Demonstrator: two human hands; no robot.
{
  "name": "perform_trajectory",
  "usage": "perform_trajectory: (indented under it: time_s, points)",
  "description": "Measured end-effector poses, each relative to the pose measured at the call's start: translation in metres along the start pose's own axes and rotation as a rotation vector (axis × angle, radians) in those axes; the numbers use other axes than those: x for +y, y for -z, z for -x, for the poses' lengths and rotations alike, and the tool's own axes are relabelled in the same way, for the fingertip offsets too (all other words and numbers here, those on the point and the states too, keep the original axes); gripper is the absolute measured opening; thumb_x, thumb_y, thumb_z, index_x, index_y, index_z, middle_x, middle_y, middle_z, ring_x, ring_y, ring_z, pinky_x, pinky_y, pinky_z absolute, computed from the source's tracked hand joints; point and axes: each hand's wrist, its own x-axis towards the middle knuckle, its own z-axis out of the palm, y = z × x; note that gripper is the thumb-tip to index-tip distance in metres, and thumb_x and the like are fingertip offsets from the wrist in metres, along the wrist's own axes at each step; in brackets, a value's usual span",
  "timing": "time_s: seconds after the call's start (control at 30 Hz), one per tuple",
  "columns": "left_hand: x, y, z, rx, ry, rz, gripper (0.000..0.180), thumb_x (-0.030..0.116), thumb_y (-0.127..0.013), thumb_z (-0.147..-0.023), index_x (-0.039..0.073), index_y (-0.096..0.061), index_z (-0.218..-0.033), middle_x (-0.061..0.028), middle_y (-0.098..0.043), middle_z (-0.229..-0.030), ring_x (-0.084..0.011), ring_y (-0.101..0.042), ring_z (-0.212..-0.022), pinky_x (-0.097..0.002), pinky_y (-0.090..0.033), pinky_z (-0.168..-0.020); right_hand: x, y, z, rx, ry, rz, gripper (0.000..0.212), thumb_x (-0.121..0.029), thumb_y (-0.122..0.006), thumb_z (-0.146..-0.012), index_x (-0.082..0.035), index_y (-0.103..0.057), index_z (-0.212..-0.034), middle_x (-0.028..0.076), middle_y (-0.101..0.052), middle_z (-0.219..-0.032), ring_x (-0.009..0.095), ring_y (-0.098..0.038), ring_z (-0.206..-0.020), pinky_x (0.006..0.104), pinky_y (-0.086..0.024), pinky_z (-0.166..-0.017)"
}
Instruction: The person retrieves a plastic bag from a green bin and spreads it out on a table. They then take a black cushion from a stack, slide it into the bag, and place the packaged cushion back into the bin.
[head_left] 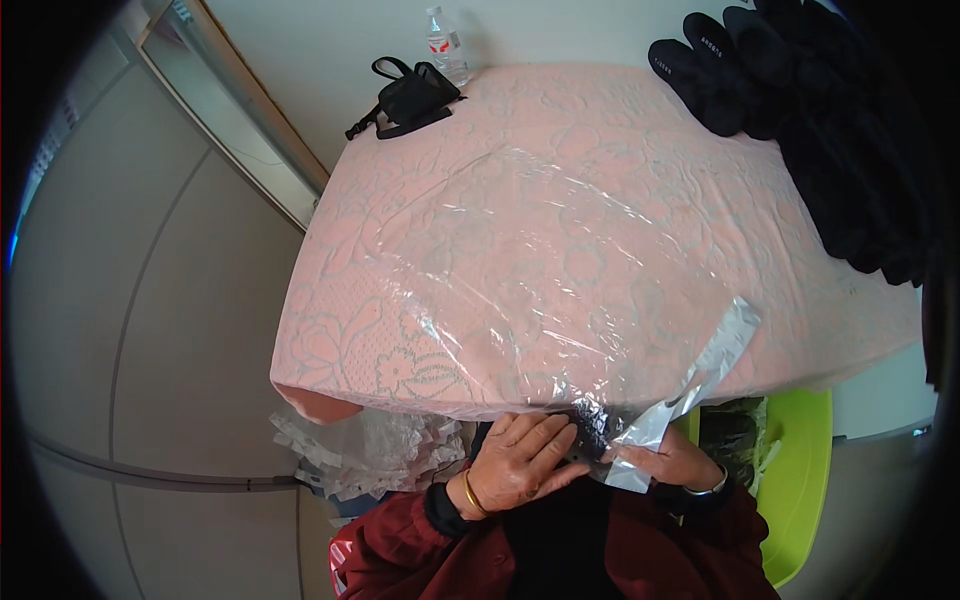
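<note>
A large clear plastic bag [540, 270] lies spread over the near half of the pink cloth, with a silvery-white strip [725, 340] along its right edge. At the table's near edge, a dark item [592, 425] shows through or beneath the crinkled plastic; its kind is not clear. My left hand [525, 460] grips it from the left, the thumb apart from the fingers. My right hand [660, 465] pinches the bag's edge at the lower end of the strip. Plastic partly covers the right fingertips.
Black soft, rounded pieces [790, 100] are piled at the far right. A black strapped pouch [415, 95] and a clear bottle [445, 45] stand at the far left. Clear bags [375, 450] hang below the table by my left arm; a lime-green bin [808, 470] is at right.
</note>
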Motion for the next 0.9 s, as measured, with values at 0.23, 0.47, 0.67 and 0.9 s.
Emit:
perform_trajectory:
  time_s: [0.23,0.47,0.67,0.9]
  points:
    - [-0.014,0.008,-0.003,0.024,0.077,-0.176,0.041,0.023,-0.080,-0.079,0.006,-0.068,-0.113,-0.0079,-0.067,-0.114,-0.0252,-0.063,-0.099,-0.0400,-0.045,-0.089,-0.019,0.027,0.033,0.353,-0.420,-0.179,0.014,-0.012,-0.063,-0.096,0.000,-0.069,-0.098,0.000,-0.065,-0.081,0.004,-0.053,-0.061,0.0213,-0.039,-0.054]
    - [-0.057,0.022,-0.011,0.081,0.078,-0.318,0.028,0.006,-0.073,-0.079,0.007,-0.068,-0.106,-0.0076,-0.068,-0.109,-0.0268,-0.064,-0.099,-0.0440,-0.046,-0.091,-0.007,0.050,0.047,0.845,-0.209,-0.171,0.016,-0.008,-0.063,-0.095,0.000,-0.062,-0.109,-0.001,-0.063,-0.079,0.001,-0.051,-0.063,0.0199,-0.042,-0.060]
    - [-0.058,0.026,0.004,0.252,0.109,-0.378,0.025,0.000,-0.072,-0.076,0.005,-0.069,-0.100,-0.0080,-0.068,-0.099,-0.0275,-0.065,-0.091,-0.0389,-0.050,-0.080,-0.021,0.055,0.009,0.930,-0.111,-0.141,0.014,-0.003,-0.058,-0.098,0.001,-0.060,-0.111,-0.004,-0.059,-0.075,0.000,-0.046,-0.061,0.0207,-0.038,-0.057]
    - [-0.052,0.038,-0.005,0.128,0.229,-0.145,0.029,0.019,-0.080,-0.076,0.002,-0.068,-0.096,-0.0118,-0.067,-0.097,-0.0322,-0.062,-0.085,-0.0411,-0.049,-0.076,-0.060,0.045,0.005,0.877,0.272,1.208,0.038,0.000,-0.073,-0.080,0.000,-0.059,-0.115,0.015,-0.062,-0.110,0.029,-0.062,-0.097,0.0406,-0.051,-0.086]
